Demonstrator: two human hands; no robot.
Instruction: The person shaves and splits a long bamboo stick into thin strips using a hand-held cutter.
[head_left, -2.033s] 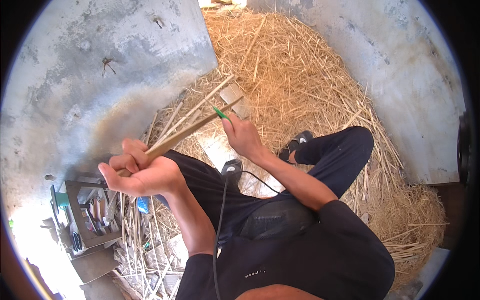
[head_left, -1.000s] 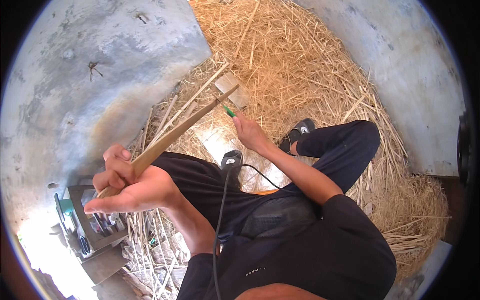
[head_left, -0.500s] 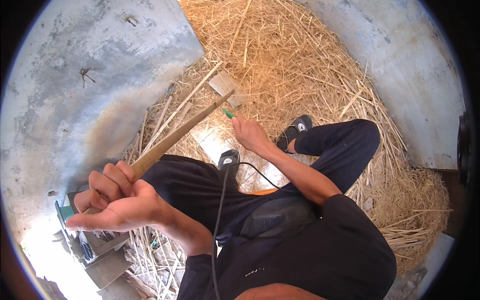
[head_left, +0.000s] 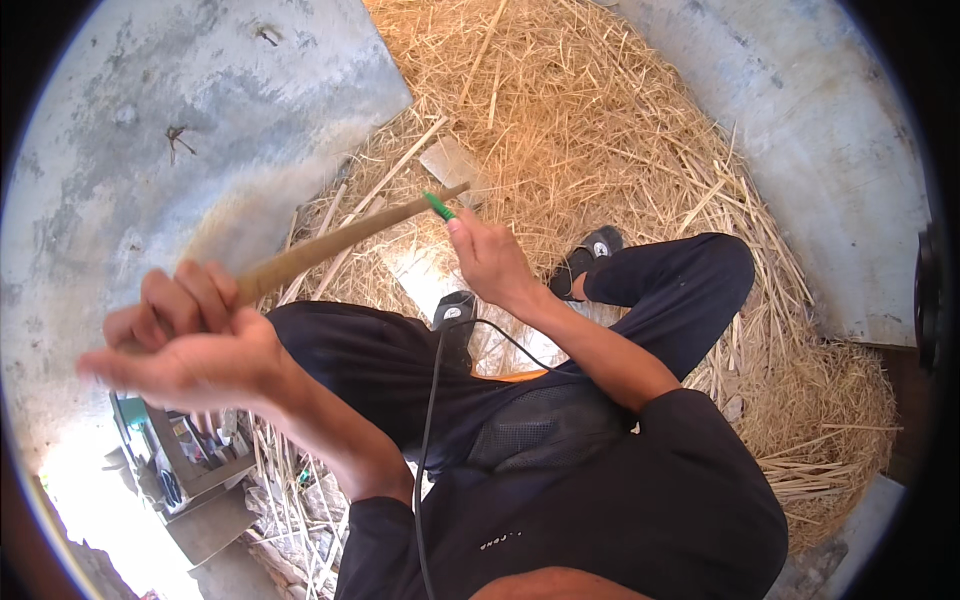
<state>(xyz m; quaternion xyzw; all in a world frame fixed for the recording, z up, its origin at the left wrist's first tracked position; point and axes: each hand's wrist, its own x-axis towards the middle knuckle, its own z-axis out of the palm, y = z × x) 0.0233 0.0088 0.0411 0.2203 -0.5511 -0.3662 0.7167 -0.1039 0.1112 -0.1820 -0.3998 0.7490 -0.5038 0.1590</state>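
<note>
My left hand (head_left: 195, 335) is closed around the thick end of a long tan bamboo strip (head_left: 330, 241). The strip slants up to the right and tapers to a narrow tip above my lap. In my closed right hand (head_left: 494, 262) sits a small green tool (head_left: 438, 207), perhaps a handle; its kind I cannot make out. Its green end meets or overlaps the strip near the narrow tip; whether they touch, I cannot tell. The lower part of the green tool is hidden in my fingers.
Shavings (head_left: 560, 110) cover the ground ahead and to the right. Pale panels (head_left: 250, 90) rise at left and right. A small flat block (head_left: 450, 160) lies among the shavings. A tool box (head_left: 205, 450) stands at lower left. A black cable (head_left: 430, 430) crosses my lap.
My left hand has moved left and up, and the bamboo strip lies at a flatter slant. The green tool has shifted slightly up and left along the strip with my right hand.
</note>
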